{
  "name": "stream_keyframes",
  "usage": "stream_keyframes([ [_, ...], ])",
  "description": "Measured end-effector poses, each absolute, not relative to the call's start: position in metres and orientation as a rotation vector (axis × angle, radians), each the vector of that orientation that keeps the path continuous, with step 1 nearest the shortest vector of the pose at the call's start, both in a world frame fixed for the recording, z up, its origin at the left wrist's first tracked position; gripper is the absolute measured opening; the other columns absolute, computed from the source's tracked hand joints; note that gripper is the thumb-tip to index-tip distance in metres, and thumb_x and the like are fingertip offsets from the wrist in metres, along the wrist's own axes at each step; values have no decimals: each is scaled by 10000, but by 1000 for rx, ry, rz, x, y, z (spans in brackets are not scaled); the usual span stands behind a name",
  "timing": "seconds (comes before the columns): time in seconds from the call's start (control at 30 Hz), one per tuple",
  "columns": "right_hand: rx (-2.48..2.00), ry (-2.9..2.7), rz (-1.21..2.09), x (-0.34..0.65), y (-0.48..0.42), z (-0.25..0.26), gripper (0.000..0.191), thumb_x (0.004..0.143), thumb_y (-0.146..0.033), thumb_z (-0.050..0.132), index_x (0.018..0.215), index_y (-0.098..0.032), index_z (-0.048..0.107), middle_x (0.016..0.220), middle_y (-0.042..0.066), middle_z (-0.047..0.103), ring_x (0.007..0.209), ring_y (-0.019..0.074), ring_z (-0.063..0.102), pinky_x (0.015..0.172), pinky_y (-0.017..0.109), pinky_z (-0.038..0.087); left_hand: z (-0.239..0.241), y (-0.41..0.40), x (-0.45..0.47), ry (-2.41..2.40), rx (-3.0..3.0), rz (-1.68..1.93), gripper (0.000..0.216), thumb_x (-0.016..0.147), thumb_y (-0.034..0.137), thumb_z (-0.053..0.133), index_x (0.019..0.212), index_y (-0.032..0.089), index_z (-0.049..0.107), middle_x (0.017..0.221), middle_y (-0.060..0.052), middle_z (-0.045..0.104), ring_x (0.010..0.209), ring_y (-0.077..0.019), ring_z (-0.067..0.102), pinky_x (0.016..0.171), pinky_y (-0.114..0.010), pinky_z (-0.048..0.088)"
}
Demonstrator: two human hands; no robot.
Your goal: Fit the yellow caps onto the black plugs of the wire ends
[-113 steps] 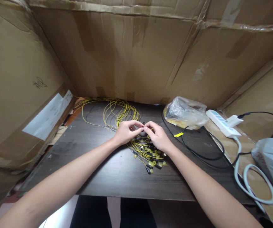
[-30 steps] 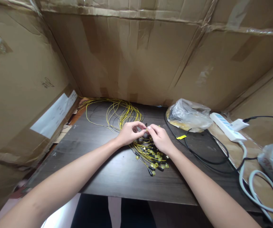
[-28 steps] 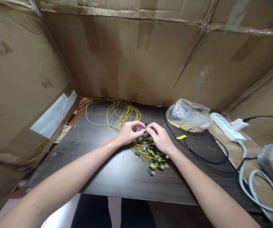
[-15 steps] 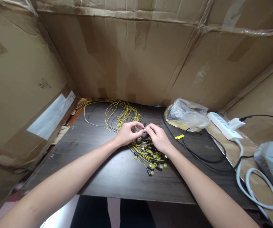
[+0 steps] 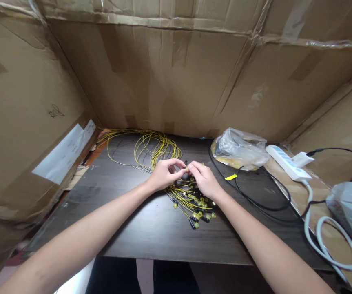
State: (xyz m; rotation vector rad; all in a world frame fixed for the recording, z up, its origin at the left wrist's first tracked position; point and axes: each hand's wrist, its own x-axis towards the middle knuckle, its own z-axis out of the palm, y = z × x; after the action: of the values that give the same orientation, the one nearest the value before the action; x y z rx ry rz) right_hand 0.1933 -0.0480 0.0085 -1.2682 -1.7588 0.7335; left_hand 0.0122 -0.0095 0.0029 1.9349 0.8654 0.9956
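Note:
Thumb and fingers of my left hand [image 5: 167, 173] are pinched together at the middle of the table. Against its fingertips sit those of my right hand [image 5: 204, 177], also pinched. Between them is a tiny pale yellowish piece, mostly covered by the fingers, too small to name. Below and beside both hands lies a bundle of thin yellow wires [image 5: 180, 200] with black ends and small yellow connectors [image 5: 198, 214]. The far part of the bundle loops as yellow wire coils [image 5: 163, 147] behind my left hand.
A clear plastic bag [image 5: 240, 149] lies at the back right, beside a white power strip [image 5: 287, 163] with a plug in it. Black cable [image 5: 264, 206] with a yellow tag curves over the right side. Cardboard walls [image 5: 151, 77] enclose the dark table [image 5: 127, 234].
Both hands stay pinched together in almost the same place, with slight finger movement around the small piece. The whole view has shifted slightly.

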Motion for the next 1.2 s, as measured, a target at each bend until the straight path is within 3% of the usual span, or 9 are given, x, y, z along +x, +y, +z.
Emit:
stream_keyframes([
  [0.13,-1262,-1735,731,194,-48,8,206,924,-357,516,812,-195,573,754,3,578,686,159,512,655,280,392,3,-8,12,868,1928,1015,218,842,314,685,951,135,746,829,-43,740,561,-85,550,537,-193,426],
  [0.5,-1256,-1857,591,196,-49,8,176,952,-296,485,850,-198,591,811,30,605,738,175,537,681,295,402,-4,-4,11,836,1863,1054,262,833,357,722,940,132,800,697,-40,717,520,-86,488,490,-202,372],
  [0.73,-1251,-1919,524,197,-50,9,186,972,-282,464,876,-196,599,837,47,613,779,190,552,719,309,409,-5,-3,11,806,1838,1089,244,807,320,743,941,130,818,816,-80,767,571,-98,535,528,-212,396],
  [1.2,-1263,-1842,663,193,-48,6,331,1014,-369,380,765,-211,531,751,24,592,736,181,556,704,299,408,-1,-8,13,842,1875,1085,200,829,307,726,923,148,803,774,-53,760,557,-97,559,534,-207,436],
])
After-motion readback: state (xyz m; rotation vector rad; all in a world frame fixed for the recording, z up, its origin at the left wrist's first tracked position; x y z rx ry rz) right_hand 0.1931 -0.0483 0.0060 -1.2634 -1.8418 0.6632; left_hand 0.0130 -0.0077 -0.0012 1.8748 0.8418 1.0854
